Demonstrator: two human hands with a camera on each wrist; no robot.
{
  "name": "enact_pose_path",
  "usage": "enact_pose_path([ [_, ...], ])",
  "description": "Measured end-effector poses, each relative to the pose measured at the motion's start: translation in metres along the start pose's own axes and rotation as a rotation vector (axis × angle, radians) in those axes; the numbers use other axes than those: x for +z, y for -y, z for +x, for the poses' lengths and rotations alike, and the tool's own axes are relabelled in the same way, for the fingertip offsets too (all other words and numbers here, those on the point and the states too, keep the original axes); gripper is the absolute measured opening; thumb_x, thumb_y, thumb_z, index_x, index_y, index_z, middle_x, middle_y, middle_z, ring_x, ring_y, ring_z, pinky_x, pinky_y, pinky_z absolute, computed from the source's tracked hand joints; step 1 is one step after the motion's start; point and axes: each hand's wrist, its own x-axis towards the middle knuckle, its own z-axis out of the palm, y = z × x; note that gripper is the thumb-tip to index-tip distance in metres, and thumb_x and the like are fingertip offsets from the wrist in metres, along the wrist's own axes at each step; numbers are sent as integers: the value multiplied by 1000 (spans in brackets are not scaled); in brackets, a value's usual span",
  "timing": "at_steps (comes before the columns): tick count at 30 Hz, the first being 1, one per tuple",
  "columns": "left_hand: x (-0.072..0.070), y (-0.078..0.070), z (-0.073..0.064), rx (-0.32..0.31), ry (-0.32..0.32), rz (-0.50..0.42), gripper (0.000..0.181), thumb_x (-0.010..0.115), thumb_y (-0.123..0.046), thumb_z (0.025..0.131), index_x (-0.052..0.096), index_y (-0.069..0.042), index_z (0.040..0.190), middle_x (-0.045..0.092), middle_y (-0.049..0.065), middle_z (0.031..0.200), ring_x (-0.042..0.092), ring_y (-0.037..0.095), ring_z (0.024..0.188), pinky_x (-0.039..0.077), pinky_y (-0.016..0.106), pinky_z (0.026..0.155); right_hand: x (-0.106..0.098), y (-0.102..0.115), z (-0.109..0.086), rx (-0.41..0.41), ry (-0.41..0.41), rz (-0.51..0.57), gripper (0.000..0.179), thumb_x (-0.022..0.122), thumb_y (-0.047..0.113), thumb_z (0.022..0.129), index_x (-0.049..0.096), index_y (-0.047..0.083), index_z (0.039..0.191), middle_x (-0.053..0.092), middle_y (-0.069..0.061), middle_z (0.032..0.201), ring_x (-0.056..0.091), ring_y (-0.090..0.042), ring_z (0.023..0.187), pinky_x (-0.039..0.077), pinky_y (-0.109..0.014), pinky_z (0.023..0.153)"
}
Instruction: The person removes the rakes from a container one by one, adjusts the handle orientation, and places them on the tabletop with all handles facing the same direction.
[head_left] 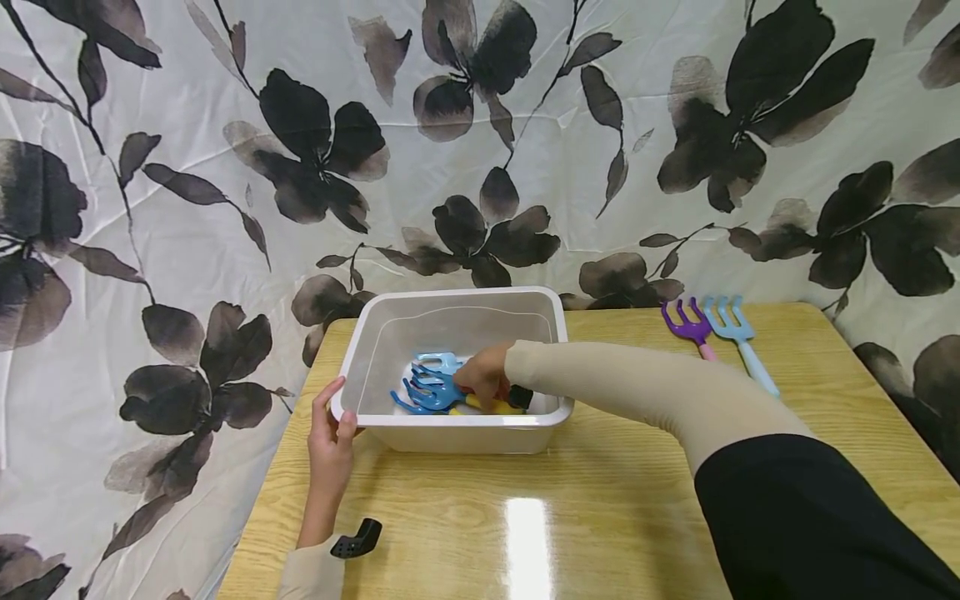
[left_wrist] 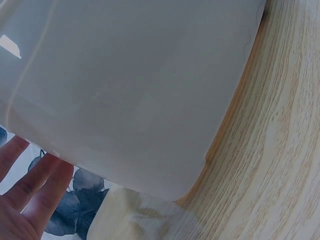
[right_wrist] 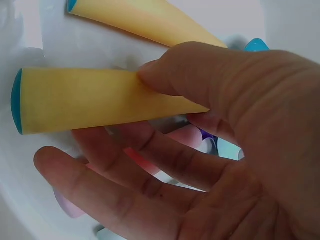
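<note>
A white plastic bin (head_left: 457, 437) stands on the wooden table, with blue toy hand rakes lying inside it. My left hand (head_left: 330, 442) grips the bin's near left corner, thumb at the front and fingers along the side wall; the left wrist view shows those fingers (left_wrist: 47, 187) against the wall. Reaching into the bin, my right hand (head_left: 486, 375) pinches the yellow handle (right_wrist: 75, 100) of a blue hand rake (head_left: 438, 390) between thumb and fingers. A second yellow handle (right_wrist: 135, 17) lies beside it, and pink handles (right_wrist: 72, 204) show partly hidden below my fingers.
On the table's back right lie a purple hand rake (head_left: 686, 323) with a pink handle and a light blue hand rake (head_left: 738, 337), side by side. A floral cloth (head_left: 600, 208) hangs behind the table. The bin stands close to the table's left edge.
</note>
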Motion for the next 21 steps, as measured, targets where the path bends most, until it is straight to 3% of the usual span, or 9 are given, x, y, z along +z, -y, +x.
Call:
enact_pose_path([
  [5,1,0,0,11,-1,6,51,47,-1,103,40,-7,153,47,21,151,64,21,113,57,18,82,-1,-2,2,-20,11,-45,34,76,2,86,52,11,108,54,-7,90,57,-19,62,52,-27,56],
  [9,1,1,0,27,-6,2,50,48,0,102,41,-5,152,50,26,146,65,21,110,58,18,80,-8,-1,-3,-24,-16,-85,35,79,8,86,53,15,109,57,-7,94,62,-21,66,56,-29,58],
  [15,1,0,1,36,-4,-6,50,48,-1,103,41,-5,152,50,26,145,65,20,111,58,19,81,-30,0,-25,-47,-72,-84,38,75,7,90,56,17,121,56,-9,108,69,-29,75,63,-37,63],
  [21,0,1,0,24,-9,-15,50,48,-1,102,41,-5,152,51,25,145,66,20,110,58,19,80,-46,1,-53,-99,-154,-34,40,75,9,92,53,16,124,54,-12,110,70,-25,73,64,-45,66],
])
